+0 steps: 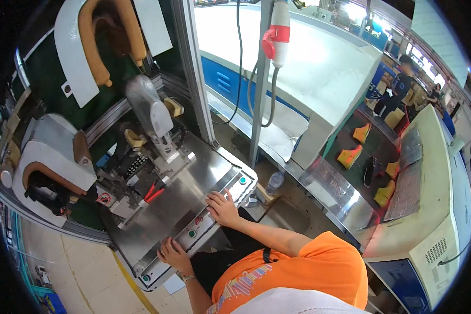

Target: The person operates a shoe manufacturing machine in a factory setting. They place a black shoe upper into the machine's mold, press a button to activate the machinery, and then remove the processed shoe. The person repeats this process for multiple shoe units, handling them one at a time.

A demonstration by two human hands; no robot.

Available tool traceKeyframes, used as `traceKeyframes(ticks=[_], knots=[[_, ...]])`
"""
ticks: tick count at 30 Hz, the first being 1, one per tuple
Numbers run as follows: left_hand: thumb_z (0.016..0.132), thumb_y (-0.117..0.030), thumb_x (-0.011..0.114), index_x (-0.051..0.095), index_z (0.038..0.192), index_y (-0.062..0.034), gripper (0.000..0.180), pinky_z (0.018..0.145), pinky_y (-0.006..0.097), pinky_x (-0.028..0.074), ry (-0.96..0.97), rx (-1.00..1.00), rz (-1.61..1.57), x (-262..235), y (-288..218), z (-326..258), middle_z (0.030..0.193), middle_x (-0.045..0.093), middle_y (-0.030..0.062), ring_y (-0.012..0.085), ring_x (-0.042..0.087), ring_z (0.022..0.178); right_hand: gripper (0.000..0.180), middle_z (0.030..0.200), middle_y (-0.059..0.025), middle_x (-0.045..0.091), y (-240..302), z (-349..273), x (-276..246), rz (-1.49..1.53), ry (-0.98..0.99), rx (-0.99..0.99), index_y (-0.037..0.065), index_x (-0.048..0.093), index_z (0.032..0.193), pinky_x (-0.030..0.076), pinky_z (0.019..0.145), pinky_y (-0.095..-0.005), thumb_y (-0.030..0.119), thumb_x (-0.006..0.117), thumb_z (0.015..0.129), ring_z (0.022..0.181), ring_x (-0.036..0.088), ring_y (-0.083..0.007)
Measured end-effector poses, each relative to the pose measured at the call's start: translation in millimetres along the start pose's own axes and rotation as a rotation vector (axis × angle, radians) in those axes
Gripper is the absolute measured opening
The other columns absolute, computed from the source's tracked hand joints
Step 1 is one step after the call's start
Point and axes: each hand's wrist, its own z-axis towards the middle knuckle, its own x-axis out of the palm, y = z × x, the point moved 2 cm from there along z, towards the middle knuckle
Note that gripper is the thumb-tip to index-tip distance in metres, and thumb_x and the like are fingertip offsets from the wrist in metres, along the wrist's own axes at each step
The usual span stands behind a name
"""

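My left hand (175,256) lies on the front edge of the machine's control strip, fingers spread and nothing in them. Further right, my right hand (224,209) rests on the same strip, its fingers also apart and holding nothing. Between the hands is a green button (192,234); a second green button (243,180) sits right of my right hand, and a third one (146,278) is left of my left hand. Beyond them stretches a bare steel worktop (193,172). A red-handled hand tool (154,191) lies at its far side, its jaws hard to make out.
A grey, shoe-shaped form (152,107) stands upright in the machine. Tan horseshoe-shaped pads (91,49) curve around at the left. On the right, several yellow-orange shoe parts (349,156) lie on a dark conveyor (345,138). A red-and-white plug (277,36) hangs by a post. Another person (400,86) stands far off.
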Motion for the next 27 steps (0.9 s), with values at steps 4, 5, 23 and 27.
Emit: traceKeyframes(ticks=[4, 5, 23, 27], knots=[[0.088, -0.02, 0.049, 0.057, 0.099, -0.0112, 0.016, 0.098, 0.045, 0.029, 0.023, -0.019, 0.009, -1.7, -1.1, 1.1, 0.109, 0.059, 0.0036, 0.0206, 0.053, 0.103, 0.029, 0.113, -0.0065, 0.054, 0.0, 0.1, -0.5, 0.004, 0.019, 0.001, 0.009, 0.056, 0.105, 0.021, 0.102, -0.0494, 0.023, 0.058, 0.08, 0.114, 0.045, -0.0223], [0.088, -0.02, 0.049, 0.057, 0.099, -0.0112, 0.016, 0.098, 0.045, 0.029, 0.016, -0.013, 0.011, -2.0, -1.5, 1.4, 0.108, 0.059, 0.0036, 0.0206, 0.053, 0.103, 0.029, 0.113, -0.0066, 0.054, -0.1, 0.3, -0.9, 0.007, 0.009, -0.005, 0.009, 0.056, 0.105, 0.021, 0.102, -0.0491, 0.022, 0.058, 0.08, 0.113, 0.045, -0.0227], [0.091, -0.025, 0.044, 0.059, 0.098, -0.0111, 0.021, 0.093, 0.045, 0.034, 0.0, 0.039, 0.052, 6.2, 5.4, -1.9, 0.107, 0.06, 0.0021, 0.0213, 0.055, 0.102, 0.029, 0.109, -0.0062, 0.054, -0.5, -1.2, -5.9, 0.008, -0.035, -0.02, 0.009, 0.056, 0.104, 0.025, 0.102, -0.0464, 0.021, 0.058, 0.078, 0.113, 0.045, -0.0217], [0.091, -0.025, 0.045, 0.058, 0.098, -0.0111, 0.02, 0.093, 0.045, 0.033, 0.004, 0.033, 0.068, 5.1, 3.9, -2.3, 0.107, 0.06, 0.0023, 0.0213, 0.055, 0.102, 0.031, 0.111, -0.0057, 0.054, -1.2, -1.2, -3.9, 0.015, -0.047, -0.018, 0.008, 0.055, 0.105, 0.026, 0.102, -0.0445, 0.022, 0.058, 0.078, 0.112, 0.045, -0.0213]])
